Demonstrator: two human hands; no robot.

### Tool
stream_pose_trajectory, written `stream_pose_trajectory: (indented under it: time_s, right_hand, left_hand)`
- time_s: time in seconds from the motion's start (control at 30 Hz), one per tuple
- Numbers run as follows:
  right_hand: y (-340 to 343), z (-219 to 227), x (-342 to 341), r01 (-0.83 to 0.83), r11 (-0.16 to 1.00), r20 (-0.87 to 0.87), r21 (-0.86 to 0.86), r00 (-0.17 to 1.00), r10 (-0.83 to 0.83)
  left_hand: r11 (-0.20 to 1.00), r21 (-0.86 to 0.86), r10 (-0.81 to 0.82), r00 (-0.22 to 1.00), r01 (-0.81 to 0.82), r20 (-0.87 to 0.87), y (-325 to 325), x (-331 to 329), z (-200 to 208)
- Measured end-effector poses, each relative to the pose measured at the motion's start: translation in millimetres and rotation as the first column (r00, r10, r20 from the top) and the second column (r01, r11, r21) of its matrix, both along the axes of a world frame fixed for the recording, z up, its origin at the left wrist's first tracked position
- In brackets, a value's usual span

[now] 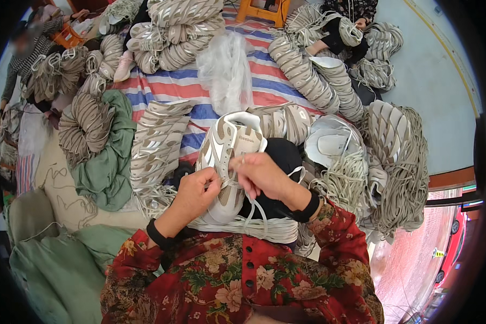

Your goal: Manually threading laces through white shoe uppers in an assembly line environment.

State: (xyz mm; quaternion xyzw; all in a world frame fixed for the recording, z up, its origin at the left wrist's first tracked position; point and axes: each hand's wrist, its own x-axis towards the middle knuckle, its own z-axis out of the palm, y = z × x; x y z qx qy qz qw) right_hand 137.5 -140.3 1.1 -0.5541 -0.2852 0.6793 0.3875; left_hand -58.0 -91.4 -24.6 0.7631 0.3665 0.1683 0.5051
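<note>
While the shoe (215, 157) lies between the left hand (198, 194) and the right hand (264, 175), its long axis runs nearly straight ahead, toe (218, 213) near, collar (247, 120) far and slightly right. The right hand reaches over the lacing; the left is at the shoe's left edge. Both have bent fingers; whether either pinches the lace (263, 208), I cannot tell.
</note>
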Motion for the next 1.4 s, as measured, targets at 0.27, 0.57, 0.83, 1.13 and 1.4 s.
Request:
stream_pose_trajectory:
  time_s: [0.27, 0.57, 0.83, 1.13, 1.4]
  right_hand:
    - [-22, -7, -6, 0.03, 0.996, -0.275, -0.088, 0.96, -0.053]
    - [-14, -8, -4, 0.005, 0.999, -0.079, 0.048, 0.997, -0.001]
    - [-17, 3, -30, -0.286, 0.944, 0.523, 0.166, 0.837, 0.161]
    - [-14, 0, -32, -0.588, 0.807, 0.965, 0.06, 0.24, 0.103]
    - [-3, 16, -15, -0.549, 0.825, 0.853, 0.13, 0.487, 0.19]
  left_hand:
    - [0.957, 0.244, 0.152, 0.988, -0.154, 0.026, -8, 8, -8]
    - [0.995, 0.098, 0.034, 0.999, -0.031, -0.029, 5, -1, 1]
    - [0.741, 0.582, -0.139, 0.924, 0.336, -0.357, 29, -5, 36]
    - [0.445, 0.465, -0.431, 0.639, 0.765, -0.637, 59, 27, 59]
    - [0.468, 0.672, -0.503, 0.798, 0.574, -0.331, 54, 5, 18]
